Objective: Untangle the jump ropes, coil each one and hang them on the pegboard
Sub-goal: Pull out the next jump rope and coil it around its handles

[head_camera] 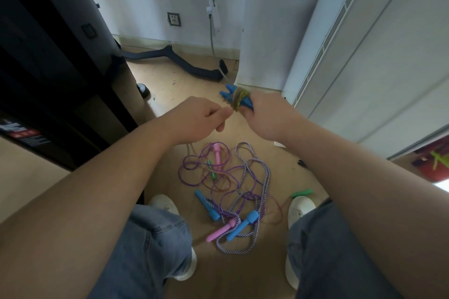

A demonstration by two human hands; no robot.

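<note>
On the tan floor point(170, 80) between your white shoes point(301, 206), a loose tangle: striped braided rope point(266, 172), thin purple cord point(194, 160), smooth plastic handles. Right hand point(269, 116) grips blue handles point(230, 94) wound with yellowish cord point(239, 98); left hand point(201, 114) pinches its end.

Background: wall socket point(174, 19) and white plug with grey cable point(211, 11) on the far wall, dark curved bar point(192, 67) on the tan floor point(167, 80), black cabinet point(48, 60) left, white shoes point(300, 207).
</note>
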